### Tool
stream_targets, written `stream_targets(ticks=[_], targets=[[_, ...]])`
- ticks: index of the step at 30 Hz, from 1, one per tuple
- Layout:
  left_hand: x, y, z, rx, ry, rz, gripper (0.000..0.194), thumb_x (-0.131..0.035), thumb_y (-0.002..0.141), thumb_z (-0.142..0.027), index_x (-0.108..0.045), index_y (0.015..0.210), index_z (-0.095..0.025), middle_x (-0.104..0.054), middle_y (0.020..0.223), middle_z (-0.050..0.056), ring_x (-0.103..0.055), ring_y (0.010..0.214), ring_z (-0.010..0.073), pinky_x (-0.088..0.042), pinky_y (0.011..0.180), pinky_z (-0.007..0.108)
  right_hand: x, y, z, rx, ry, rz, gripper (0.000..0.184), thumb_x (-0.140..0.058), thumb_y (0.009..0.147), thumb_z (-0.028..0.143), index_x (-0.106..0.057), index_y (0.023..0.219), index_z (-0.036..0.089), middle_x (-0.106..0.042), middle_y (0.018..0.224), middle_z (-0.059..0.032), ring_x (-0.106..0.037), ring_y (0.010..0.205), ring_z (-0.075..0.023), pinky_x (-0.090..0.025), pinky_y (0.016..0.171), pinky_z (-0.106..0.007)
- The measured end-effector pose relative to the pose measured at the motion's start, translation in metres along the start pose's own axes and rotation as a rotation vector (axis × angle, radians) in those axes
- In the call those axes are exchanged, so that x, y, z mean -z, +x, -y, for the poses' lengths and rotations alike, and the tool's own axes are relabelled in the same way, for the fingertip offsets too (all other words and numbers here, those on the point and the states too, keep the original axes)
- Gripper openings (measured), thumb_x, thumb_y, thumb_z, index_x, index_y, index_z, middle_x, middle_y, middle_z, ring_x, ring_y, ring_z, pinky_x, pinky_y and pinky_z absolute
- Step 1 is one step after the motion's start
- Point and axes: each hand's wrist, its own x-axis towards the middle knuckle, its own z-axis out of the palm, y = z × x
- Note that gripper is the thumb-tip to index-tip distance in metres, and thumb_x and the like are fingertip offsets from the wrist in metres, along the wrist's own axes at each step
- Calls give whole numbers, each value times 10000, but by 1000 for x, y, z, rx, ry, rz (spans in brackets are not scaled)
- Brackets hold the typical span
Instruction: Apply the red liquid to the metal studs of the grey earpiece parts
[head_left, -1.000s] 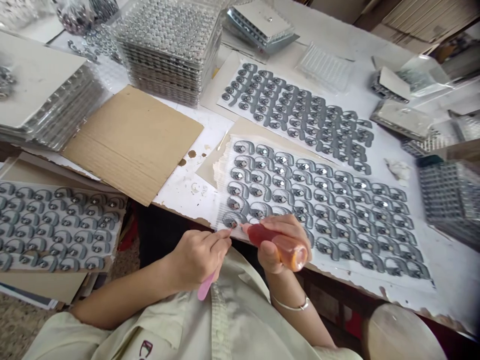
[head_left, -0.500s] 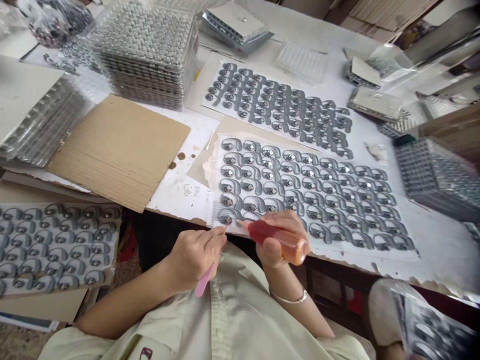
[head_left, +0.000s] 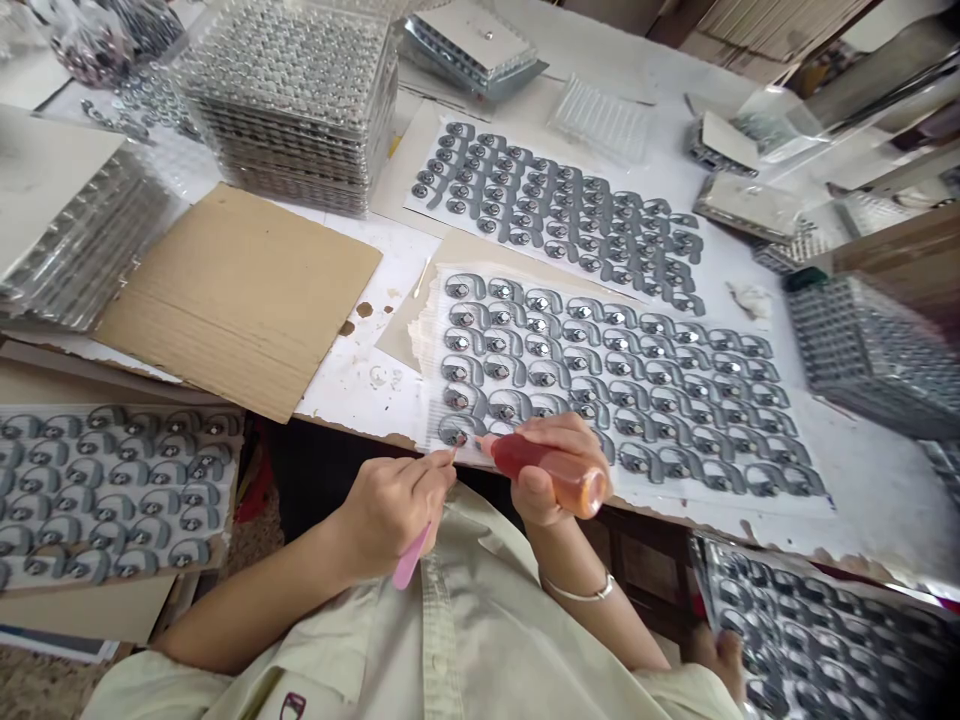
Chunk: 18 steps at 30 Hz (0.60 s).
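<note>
My left hand (head_left: 401,510) is closed around a slim pink tool (head_left: 410,560) with a flat, rounded end. Its other end points at the nearest left piece of a sheet of grey, curved pieces with shiny round stones (head_left: 455,438). My right hand (head_left: 555,465) grips a squeeze bottle (head_left: 547,470) of red-orange liquid, tilted with its nozzle toward that same piece. Whether the nozzle touches it I cannot tell. Rows of these pieces lie on the white backing sheet (head_left: 431,400) at the table's front edge.
Brown cardboard (head_left: 247,300) overhangs the table edge on the left, before a tall stack of clear trays (head_left: 292,110). A second sheet of pieces (head_left: 559,205) lies behind. Another filled sheet (head_left: 105,500) is low left. At lower right a co-worker's hand (head_left: 716,655) holds a sheet (head_left: 810,620).
The bottle and my right hand have shifted slightly to the left. At lower right, the co-worker's sheet has swung further into view, with a hand on it. My left hand has hardly moved.
</note>
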Motion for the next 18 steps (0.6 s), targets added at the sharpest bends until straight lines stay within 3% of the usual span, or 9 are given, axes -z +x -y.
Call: stream_targets(ticks=[18], targets=[[3, 5, -1, -6, 2, -6, 114, -524, 842, -18, -596, 895, -89, -740, 908, 152, -731, 730, 197, -614, 614, 274, 2, -4, -1, 117, 44, -27, 185, -655, 846, 325, -630, 959, 181, -615, 739, -25, -573, 612, -171, -500, 482, -312]])
